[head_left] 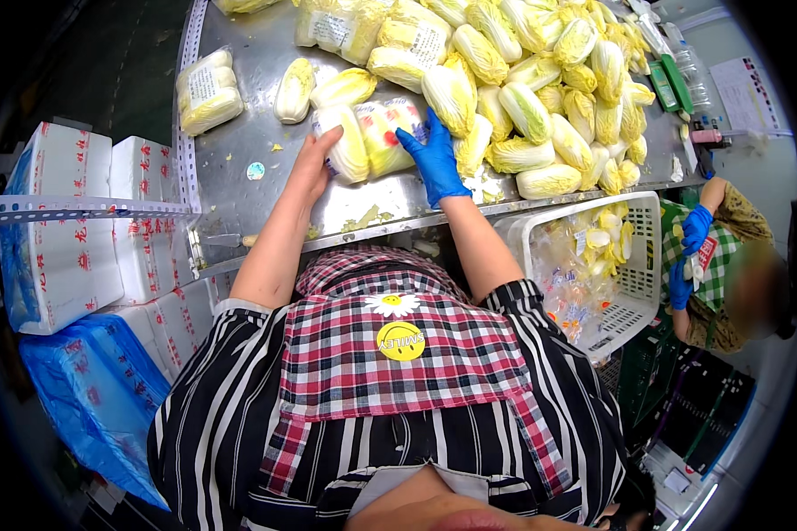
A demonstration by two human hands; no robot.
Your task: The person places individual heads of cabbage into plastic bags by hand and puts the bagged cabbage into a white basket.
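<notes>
Just in front of me on the metal table lies a clear printed plastic bag of napa cabbages (pixel 386 136). My left hand (pixel 315 159), ungloved, rests against its left end, thumb on top of the nearest cabbage. At the bag's right side is my right hand (pixel 435 159) in a blue glove, fingers spread and touching the film. Two loose napa cabbages, one upright (pixel 295 91) and one slanted (pixel 344 87), lie just beyond. A heap of loose cabbages (pixel 531 113) spreads to the right. Labelled bags of cabbages lie at the left (pixel 209 93) and farther back (pixel 415 40).
The steel table's front edge (pixel 358 232) runs before me; a knife (pixel 229 240) lies at its left corner. A white plastic basket (pixel 651 265) with bags and leaves stands at right, near a co-worker in blue gloves (pixel 697 229). White foam boxes (pixel 73 265) are stacked left.
</notes>
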